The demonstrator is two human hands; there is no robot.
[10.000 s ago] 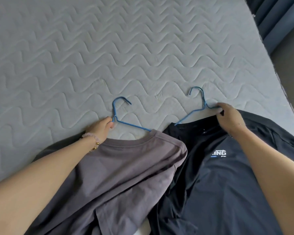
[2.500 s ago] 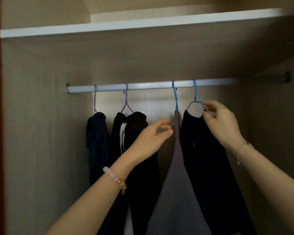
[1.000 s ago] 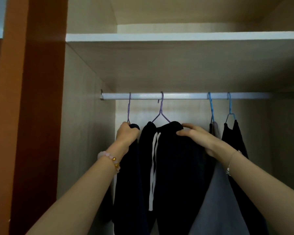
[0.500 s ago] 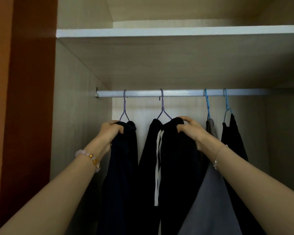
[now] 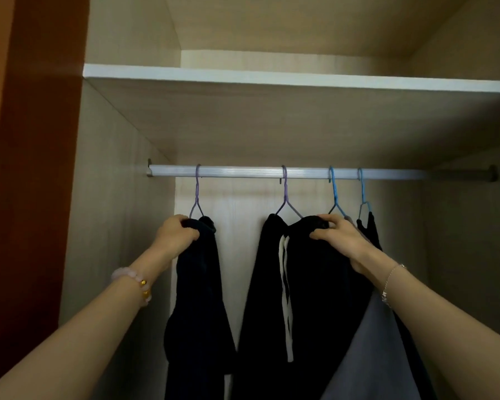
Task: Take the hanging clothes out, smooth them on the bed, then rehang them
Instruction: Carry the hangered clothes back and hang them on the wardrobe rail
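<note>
Inside the wardrobe a silver rail point(image 5: 243, 172) carries several hangers. My left hand point(image 5: 175, 232) grips the top of a dark navy garment point(image 5: 197, 298) on the leftmost purple hanger point(image 5: 197, 194). My right hand point(image 5: 337, 233) grips the shoulder of a black garment with white stripes point(image 5: 298, 298) on the second purple hanger point(image 5: 285, 197). Both hooks sit on the rail. To the right, on blue hangers, hang the grey shirt point(image 5: 373, 356) and the black shirt point(image 5: 370, 232), partly hidden behind my right arm.
A white-edged shelf point(image 5: 272, 77) runs above the rail. The wardrobe's left inner wall point(image 5: 110, 226) is close to my left hand, with a brown door edge point(image 5: 35, 168) beyond it. The rail's right part point(image 5: 459, 175) is bare.
The two purple hangers have slid further apart on the rail, the left one toward the wall. Both hands keep their grip on the dark garments. The camera has tilted down slightly.
</note>
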